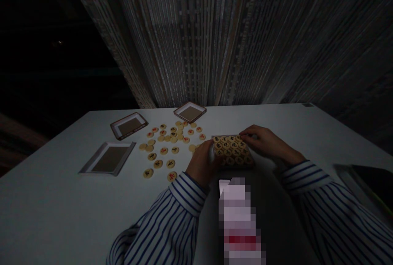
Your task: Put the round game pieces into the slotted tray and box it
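A shallow box holds neat rows of round xiangqi pieces (232, 150), tan discs with black characters, close in front of me. My left hand (201, 162) wraps round the left side of this box, its fingertips partly hidden. At the far right corner, the fingers of my right hand (265, 144) are pinched together on the corner xiangqi piece; how firmly they grip it is hard to see. Left of the box, loose xiangqi pieces (163, 150) lie scattered on the white table (61, 199), some with red characters, some with black, some blank side up.
Three shallow trays or lids stand beyond and left of the loose pieces: one at the back (190, 112), one at the left back (129, 126), one nearer (107, 158). A lit phone (225, 185), partly blurred out, is below the box. A strand curtain (196, 44) hangs behind the table.
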A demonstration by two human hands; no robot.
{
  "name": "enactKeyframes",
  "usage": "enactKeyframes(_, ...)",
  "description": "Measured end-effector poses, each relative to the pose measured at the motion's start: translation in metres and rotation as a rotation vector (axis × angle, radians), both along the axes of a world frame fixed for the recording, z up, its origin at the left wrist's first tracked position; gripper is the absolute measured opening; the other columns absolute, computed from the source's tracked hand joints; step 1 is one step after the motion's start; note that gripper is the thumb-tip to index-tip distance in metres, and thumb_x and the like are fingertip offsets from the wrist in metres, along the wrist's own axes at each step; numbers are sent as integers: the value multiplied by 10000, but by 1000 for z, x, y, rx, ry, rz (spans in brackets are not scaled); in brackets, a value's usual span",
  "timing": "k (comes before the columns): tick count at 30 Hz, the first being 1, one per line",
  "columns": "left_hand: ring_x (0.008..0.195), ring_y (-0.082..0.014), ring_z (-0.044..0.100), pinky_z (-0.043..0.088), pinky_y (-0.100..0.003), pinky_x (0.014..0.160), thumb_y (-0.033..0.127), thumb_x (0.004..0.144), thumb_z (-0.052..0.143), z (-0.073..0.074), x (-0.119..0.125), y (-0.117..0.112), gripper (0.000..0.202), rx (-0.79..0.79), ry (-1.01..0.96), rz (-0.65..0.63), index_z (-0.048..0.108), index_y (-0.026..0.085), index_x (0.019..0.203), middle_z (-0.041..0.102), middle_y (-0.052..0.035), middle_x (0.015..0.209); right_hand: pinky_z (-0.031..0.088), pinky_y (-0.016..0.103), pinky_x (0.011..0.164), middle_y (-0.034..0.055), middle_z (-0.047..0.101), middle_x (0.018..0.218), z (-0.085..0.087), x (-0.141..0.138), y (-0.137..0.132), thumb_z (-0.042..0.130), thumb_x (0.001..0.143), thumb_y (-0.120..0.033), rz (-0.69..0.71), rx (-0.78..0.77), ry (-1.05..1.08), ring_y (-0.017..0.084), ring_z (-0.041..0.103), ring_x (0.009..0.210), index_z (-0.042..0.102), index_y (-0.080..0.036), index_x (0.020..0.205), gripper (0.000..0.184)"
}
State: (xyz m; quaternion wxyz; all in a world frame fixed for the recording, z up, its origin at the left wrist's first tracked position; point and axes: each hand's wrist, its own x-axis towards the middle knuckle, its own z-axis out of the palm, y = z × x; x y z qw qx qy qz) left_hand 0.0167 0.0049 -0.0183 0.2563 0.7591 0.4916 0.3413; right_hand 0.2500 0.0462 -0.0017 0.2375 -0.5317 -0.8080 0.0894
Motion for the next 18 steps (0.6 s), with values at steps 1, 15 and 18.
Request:
enactKeyframes(1,1132,-253,485,384,-405,973,231,753,568,0,1,0,461,-5,6,-4,462,116,1187,538,-147,1211,486,338,749,81,656,889,-1,0,1,489,819,-299,8,2,0,189,606,822,677,-182,902,237)
enactKeyframes(15,1155,-259,469,386,-428,970,225,770,557,0,3,0,504,-69,51,-11,418,63,1227,520,-185,1223,472,344,785,89,646,898,-2,0,3,448,835,-264,48,-26,3,193,591,847,684,-184,926,265)
enactKeyframes(18,1161,-256,464,383,-427,973,226,775,547,-1,3,0,493,-68,47,-15,419,76,1227,518,-177,1226,472,339,787,83,646,900,-3,1,4,445,838,-265,45,-18,7,190,591,853,682,-188,935,268)
